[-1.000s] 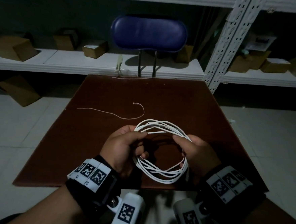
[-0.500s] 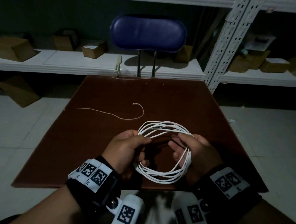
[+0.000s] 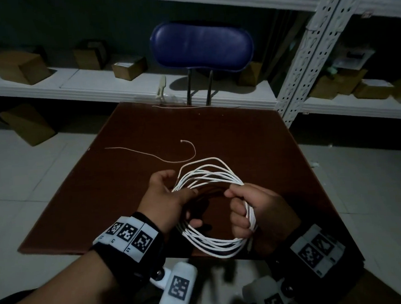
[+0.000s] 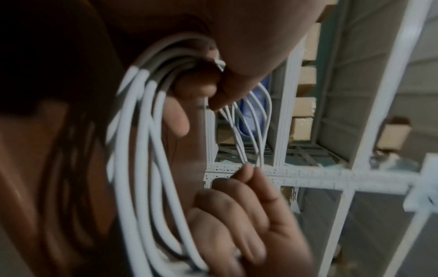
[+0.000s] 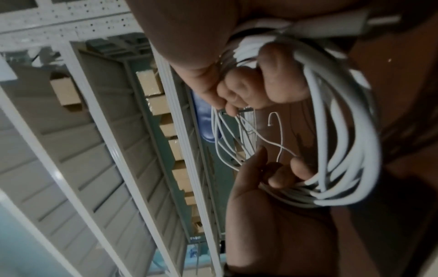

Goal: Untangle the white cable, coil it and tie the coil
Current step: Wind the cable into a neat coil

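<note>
right hand point(image 3: 253, 210) fists the coil point(image 3: 213, 246) to keep loops together; left hand point(image 3: 167, 201), fingers loosely curled, steadies its far side, probably freeing up for the tie point(image 3: 152, 152) beyond.

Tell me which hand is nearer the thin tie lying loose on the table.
Left. The left hand holds the coil's left side, just short of the tie's curved end. The right hand grips the coil's right side, farther from the tie and nearer the person.

White cable point(image 3: 210, 243) coiled in several loops, held above table edge, untied.
</note>
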`<state>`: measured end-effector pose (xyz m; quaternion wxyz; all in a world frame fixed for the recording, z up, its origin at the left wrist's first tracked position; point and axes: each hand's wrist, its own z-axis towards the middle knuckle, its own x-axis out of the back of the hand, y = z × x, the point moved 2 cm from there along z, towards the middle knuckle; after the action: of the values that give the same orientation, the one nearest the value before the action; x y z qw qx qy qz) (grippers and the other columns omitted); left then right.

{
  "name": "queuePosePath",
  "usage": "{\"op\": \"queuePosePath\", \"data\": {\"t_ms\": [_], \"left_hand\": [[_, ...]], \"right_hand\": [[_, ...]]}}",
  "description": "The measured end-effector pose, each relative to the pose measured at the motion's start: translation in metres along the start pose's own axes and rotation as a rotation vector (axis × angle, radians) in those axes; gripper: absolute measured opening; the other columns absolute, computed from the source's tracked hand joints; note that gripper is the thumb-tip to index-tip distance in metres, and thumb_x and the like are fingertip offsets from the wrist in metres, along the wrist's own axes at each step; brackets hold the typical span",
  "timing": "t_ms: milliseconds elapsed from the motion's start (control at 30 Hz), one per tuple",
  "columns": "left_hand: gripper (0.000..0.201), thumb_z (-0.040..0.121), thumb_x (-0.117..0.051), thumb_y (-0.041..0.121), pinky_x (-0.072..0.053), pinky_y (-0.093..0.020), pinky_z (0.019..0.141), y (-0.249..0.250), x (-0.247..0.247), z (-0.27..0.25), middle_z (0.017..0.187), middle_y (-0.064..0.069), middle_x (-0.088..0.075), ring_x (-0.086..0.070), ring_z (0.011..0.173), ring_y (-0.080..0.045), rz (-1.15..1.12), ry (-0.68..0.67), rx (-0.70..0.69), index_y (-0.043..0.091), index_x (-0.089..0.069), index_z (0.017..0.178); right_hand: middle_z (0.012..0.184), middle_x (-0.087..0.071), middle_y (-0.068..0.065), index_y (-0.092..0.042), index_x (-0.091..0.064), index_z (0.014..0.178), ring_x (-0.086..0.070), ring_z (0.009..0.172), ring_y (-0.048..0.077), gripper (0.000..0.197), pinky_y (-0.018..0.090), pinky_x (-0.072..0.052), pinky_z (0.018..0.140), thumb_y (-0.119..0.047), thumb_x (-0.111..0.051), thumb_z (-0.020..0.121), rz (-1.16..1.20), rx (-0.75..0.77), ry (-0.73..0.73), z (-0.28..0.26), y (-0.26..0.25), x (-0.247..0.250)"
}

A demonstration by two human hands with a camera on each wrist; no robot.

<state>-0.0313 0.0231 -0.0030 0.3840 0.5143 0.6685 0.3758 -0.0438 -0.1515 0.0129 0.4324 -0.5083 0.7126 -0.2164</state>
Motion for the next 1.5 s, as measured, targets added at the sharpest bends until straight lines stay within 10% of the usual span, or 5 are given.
{"op": "queuePosePath", "data": {"t_ms": [333,533,767,1200,1500], "left_hand": [[0.073,0.076,-0.083,0.026,-0.051,-0.036,0.098,0.000,0.007,0.004,0.124,0.010,-0.066,-0.065,0.107,-0.008,0.652,-0.036,-0.388,0.036,-0.045,0.138],[0.028,0.078,-0.081,0.025,-0.055,-0.030,0.071,-0.002,0.001,0.001,0.082,0.007,-0.072,-0.067,0.072,-0.004,0.663,-0.030,-0.412,0.028,-0.060,0.097],[0.083,0.076,-0.077,0.009,-0.048,-0.014,0.078,0.004,0.002,-0.004,0.106,0.028,-0.060,-0.062,0.079,0.010,0.695,-0.133,-0.459,0.045,-0.038,0.140],[0.033,0.068,-0.068,0.028,-0.055,-0.058,0.079,-0.008,-0.005,0.002,0.081,-0.028,-0.068,-0.066,0.074,-0.047,0.322,-0.252,-0.121,0.007,-0.061,0.093],[0.011,0.091,-0.055,0.001,-0.058,-0.034,0.057,-0.001,-0.010,0.005,0.057,-0.009,-0.047,-0.044,0.052,-0.019,-0.298,-0.211,0.103,0.005,-0.062,0.083]], "right_hand": [[0.044,-0.022,0.000,-0.005,-0.054,0.074,-0.019,0.031,0.010,0.020,0.017,-0.018,0.043,-0.012,-0.051,0.093,-0.210,-0.008,-0.102,-0.012,-0.010,0.001],[0.046,-0.020,0.000,-0.003,-0.054,0.075,-0.015,0.038,0.009,0.019,0.021,-0.010,0.046,-0.011,-0.051,0.092,-0.264,-0.018,-0.144,-0.015,-0.019,0.006],[0.048,-0.018,0.002,-0.004,-0.059,0.072,-0.011,0.043,0.011,0.023,0.020,-0.012,0.045,-0.013,-0.052,0.092,-0.351,-0.061,-0.225,-0.020,-0.017,0.005],[0.047,-0.021,0.002,-0.003,-0.058,0.079,-0.017,0.035,0.008,0.020,0.015,-0.019,0.042,-0.013,-0.051,0.095,-0.309,0.004,-0.110,-0.007,-0.019,0.013],[0.042,-0.035,0.003,-0.007,-0.054,0.069,-0.033,0.034,0.017,0.025,0.023,-0.033,0.042,-0.014,-0.060,0.092,-0.215,0.095,0.059,0.010,0.001,0.013]]}}
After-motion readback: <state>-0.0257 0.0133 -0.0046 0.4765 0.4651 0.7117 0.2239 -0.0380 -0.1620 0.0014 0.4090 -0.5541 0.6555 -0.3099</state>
